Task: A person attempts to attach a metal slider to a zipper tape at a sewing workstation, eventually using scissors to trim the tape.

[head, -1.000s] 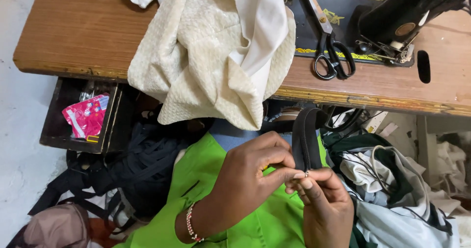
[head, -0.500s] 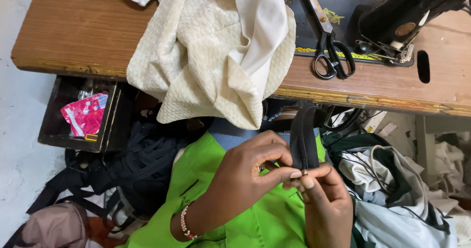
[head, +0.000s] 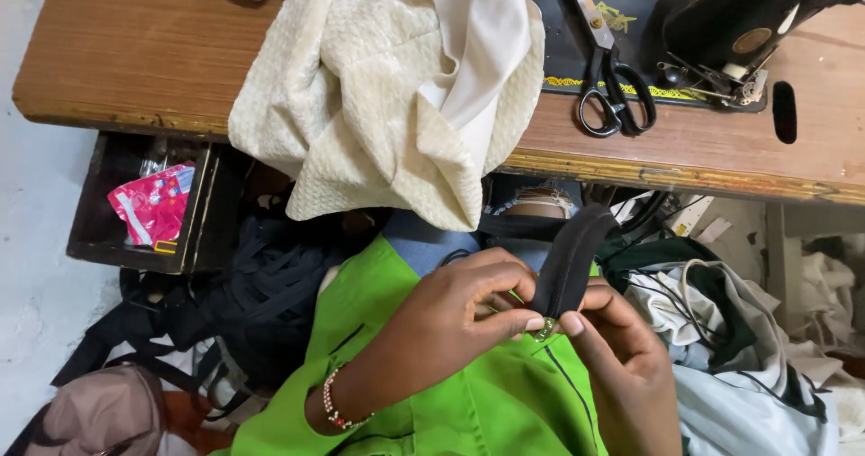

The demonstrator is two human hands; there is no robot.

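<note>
Left hand (head: 450,316) and right hand (head: 622,357) meet over the lap, both grips pinched narrow on the lower end of a black zipper strip (head: 572,258) that rises tilted to the right, above bright green fabric (head: 468,402). The wooden worktop (head: 126,50) edge lies well above the hands; cream textured cloth (head: 378,95) hangs over that edge, black-handled scissors (head: 613,86) lie near the black sewing machine (head: 739,23). An open dark drawer (head: 99,213) under the worktop's left end holds a pink packet (head: 153,204); dark straps and cloth crowd the floor below.
</note>
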